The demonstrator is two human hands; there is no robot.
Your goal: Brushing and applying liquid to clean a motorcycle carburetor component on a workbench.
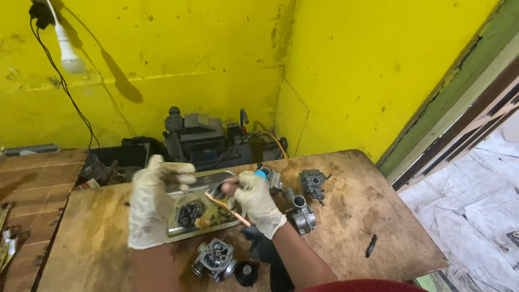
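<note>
left hand [154, 203], gloved, blurred, fingers spread and released above metal tray [184, 230] | right hand [254, 200], gloved, fingers grasping thin brush [227, 208] over tray | carburetor body [214, 259] on wooden table [367, 216], just in front of tray

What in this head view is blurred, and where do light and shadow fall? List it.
Head view: the left hand in a pale glove is motion-blurred; the right hand is sharper, holding a thin orange stick; the bare white bulb throws a dark shadow on the yellow wall.

Small repair workshop: carburettors [300, 208] on worn wooden bench [357, 216], parts tray [178, 230].
</note>
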